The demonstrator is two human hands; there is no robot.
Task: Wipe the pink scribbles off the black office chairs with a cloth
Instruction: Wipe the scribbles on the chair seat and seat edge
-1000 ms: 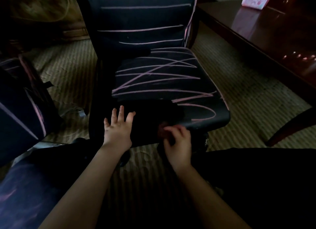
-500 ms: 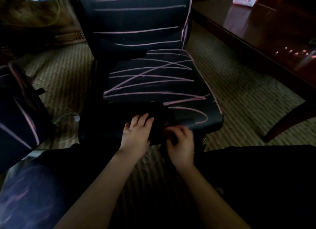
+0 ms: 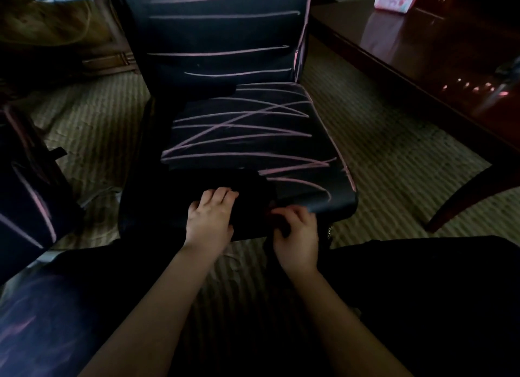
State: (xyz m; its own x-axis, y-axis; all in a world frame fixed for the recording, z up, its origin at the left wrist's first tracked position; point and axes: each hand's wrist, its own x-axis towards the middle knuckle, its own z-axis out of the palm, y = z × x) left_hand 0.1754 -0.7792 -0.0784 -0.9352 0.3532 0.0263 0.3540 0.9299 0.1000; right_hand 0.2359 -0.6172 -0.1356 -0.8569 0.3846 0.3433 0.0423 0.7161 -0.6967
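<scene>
Scribbles (image 3: 242, 140) in pink cross the seat and backrest of the black office chair (image 3: 225, 33) straight ahead of you, at 12 o'clock. The dark cloth (image 3: 253, 190) lies on the seat's front edge, at its 6 o'clock, over the lowest lines. Your left hand (image 3: 209, 221) sits on the cloth's 9 o'clock side, its grip closed with fingers curled down into the fabric. Your right hand (image 3: 298, 233) is at the cloth's 4 o'clock corner, by the seat lip. Its grip looks like a narrow pinch on the fabric, though black on black blurs the edge. A second scribbled chair (image 3: 25, 202) stands at 9 o'clock. The dark wooden surface (image 3: 422, 55) runs off at 2 o'clock, with striped carpet (image 3: 394, 162) between.
</scene>
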